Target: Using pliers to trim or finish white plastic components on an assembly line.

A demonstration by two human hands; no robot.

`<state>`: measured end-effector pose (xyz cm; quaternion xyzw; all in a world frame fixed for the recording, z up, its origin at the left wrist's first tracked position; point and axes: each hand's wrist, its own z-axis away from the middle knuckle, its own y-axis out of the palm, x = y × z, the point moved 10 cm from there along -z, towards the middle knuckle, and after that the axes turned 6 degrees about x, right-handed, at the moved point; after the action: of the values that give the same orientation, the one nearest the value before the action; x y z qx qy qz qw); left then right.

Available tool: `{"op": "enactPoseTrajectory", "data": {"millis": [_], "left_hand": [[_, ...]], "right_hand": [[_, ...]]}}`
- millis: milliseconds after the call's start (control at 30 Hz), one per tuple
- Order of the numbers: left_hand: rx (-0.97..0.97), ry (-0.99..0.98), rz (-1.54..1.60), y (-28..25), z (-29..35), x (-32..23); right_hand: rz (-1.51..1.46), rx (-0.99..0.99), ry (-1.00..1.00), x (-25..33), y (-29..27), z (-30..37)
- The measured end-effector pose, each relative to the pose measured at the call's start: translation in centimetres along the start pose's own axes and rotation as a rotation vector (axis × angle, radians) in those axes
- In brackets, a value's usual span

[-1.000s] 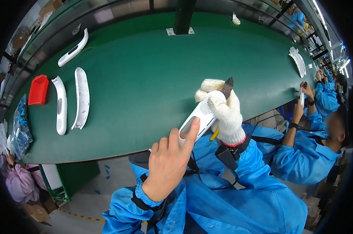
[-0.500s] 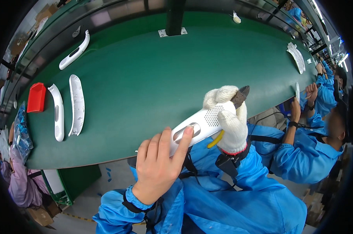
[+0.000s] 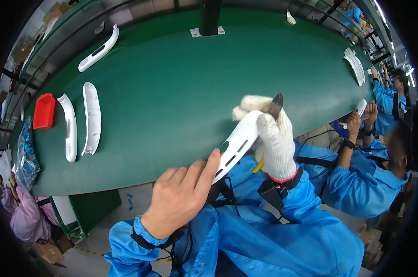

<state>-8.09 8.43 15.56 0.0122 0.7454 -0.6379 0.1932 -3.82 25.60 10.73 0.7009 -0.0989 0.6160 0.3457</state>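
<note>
From the head camera, your bare left hand (image 3: 181, 198) grips the lower end of a long white plastic cover (image 3: 236, 143), held above the near edge of the green table (image 3: 181, 83); your gloved right hand (image 3: 271, 136) clasps its upper end together with a dark blade (image 3: 276, 104); two similar white covers (image 3: 79, 122) lie at the table's left beside a red tray (image 3: 44, 111).

The right hand (image 3: 274, 138) in its white glove covers the white housing's (image 3: 236, 143) upper end and most of the dark-tipped tool (image 3: 276, 105), perhaps a blade.
</note>
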Motion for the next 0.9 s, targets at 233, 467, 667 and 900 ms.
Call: {"op": "enactPoseTrajectory", "data": {"millis": [233,467,667,900], "left_hand": [[0.073,-0.578,1.28,9.8,4.0,2.1],[-0.003,-0.556,1.635,15.9,4.5,0.7],[-0.03,-0.572,1.692,16.4,4.6,0.5],[-0.034,-0.526,1.694,16.4,4.4,0.6]], "right_hand": [[0.051,0.023,-0.052,1.7,1.0,-0.9],[0.215,0.135,-0.057,0.2,4.6,-0.7],[0.245,0.129,0.041,-1.9,5.2,-1.1],[0.409,0.122,0.132,-2.6,6.2,-1.2]]}}
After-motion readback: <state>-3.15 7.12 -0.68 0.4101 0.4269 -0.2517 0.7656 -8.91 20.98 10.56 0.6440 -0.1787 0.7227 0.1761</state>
